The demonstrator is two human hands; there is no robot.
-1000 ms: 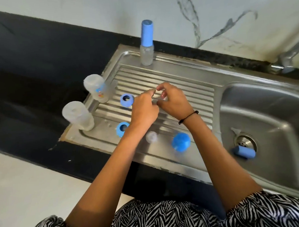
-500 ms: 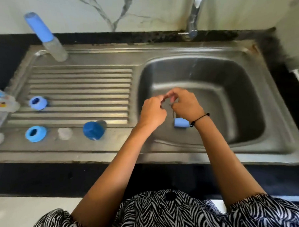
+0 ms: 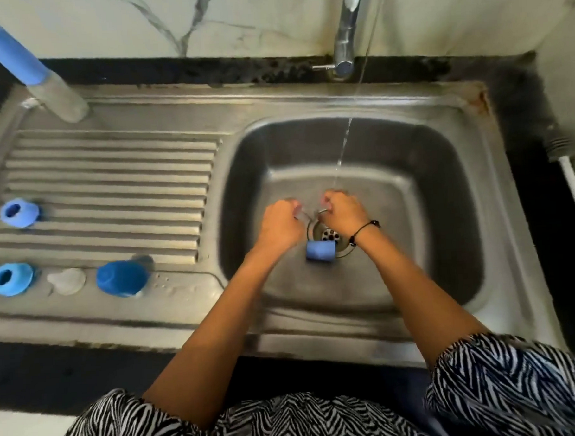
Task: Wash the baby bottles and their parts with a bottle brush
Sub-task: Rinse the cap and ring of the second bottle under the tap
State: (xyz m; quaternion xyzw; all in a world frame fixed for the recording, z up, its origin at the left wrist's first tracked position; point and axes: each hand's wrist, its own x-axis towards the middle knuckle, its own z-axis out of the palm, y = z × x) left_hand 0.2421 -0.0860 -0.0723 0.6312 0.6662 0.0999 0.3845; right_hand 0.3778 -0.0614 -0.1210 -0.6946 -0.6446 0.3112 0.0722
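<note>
1. The landmark is the steel sink basin [image 3: 444, 211]; every place below is given from it.
2. Far to the left of the basin, at the back corner of the draining board [image 3: 113, 179], a baby bottle [image 3: 48, 86] with a tall blue cap stands.
3. On the ribs of the board, well left of the basin, lies a blue screw ring [image 3: 18, 213]. A second blue ring [image 3: 10, 279] lies nearer to the front edge, on the flat strip.
4. Just right of that second ring lies a clear teat [image 3: 66, 281], and then a dark blue cap [image 3: 122, 278], which is the nearest of these parts to the basin.
5. Inside the basin, the left hand [image 3: 280, 226] is closed, with its fingers curled round a small clear part [image 3: 301, 214]. The part is blurred and I cannot tell what it is.
6. Just in front of the drain [image 3: 335, 240], between the two wrists, a light blue cap [image 3: 320, 251] lies on its side on the basin floor.
7. The right hand [image 3: 342, 212] is also closed, a little apart from the left one. Its fingers are curled, but I cannot tell if it holds something. A black cord is on its wrist.
8. A thin stream of water [image 3: 342, 149] from the tap [image 3: 345, 34], behind the basin, falls on the right hand.
9. To the right of the basin, on the dark counter, lies a bottle brush [image 3: 563, 159] with dark bristles and a white handle.
</note>
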